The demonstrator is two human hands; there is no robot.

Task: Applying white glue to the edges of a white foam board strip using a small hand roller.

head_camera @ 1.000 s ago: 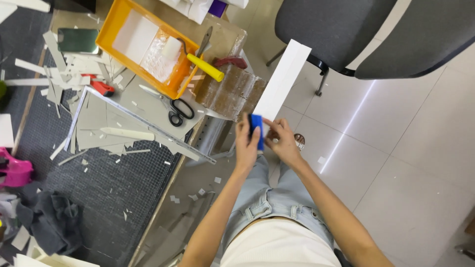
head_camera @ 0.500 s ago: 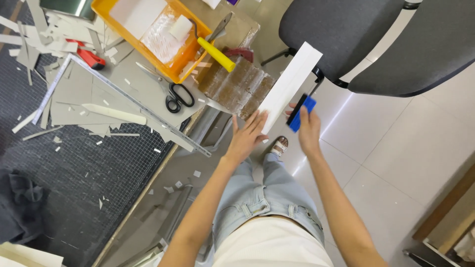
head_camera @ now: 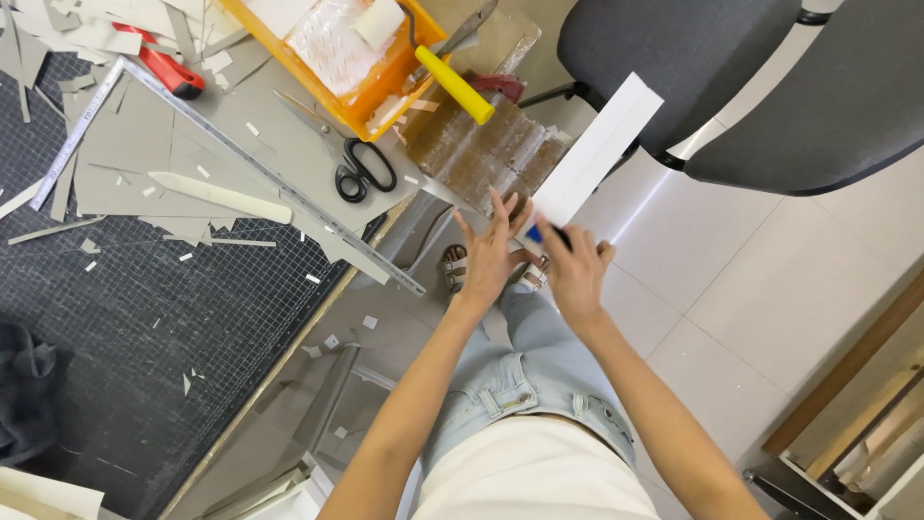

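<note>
Half a second before, the left hand had lain flat under the long white rectangular board and the right hand had stood off to its far side with the small blue block in plain view; by this moment both hands had closed in on the board's near end, and the block was almost hidden inside the right grip.

Away from the grip, beyond the board's far end, stood the dark grey upholstered office chair. To the left of the hands spread the grey desk, with a black gridded cutting mat and grey card offcuts on it. Further up sat the orange plastic tray, which carried a clear plastic wrapper and a white paint roller with a yellow handle. Just beyond the fingertips of the left hand lay a brown ribbed clear-plastic package. A long metal ruler ran slantwise across the desk, and black-handled scissors lay between it and the tray.

The left hand was open, fingers spread, pressed against the board's near end. The right grip was curled tight about the blue block and bore on the same end of the board, which slanted up and away from both hands towards the chair.
</note>
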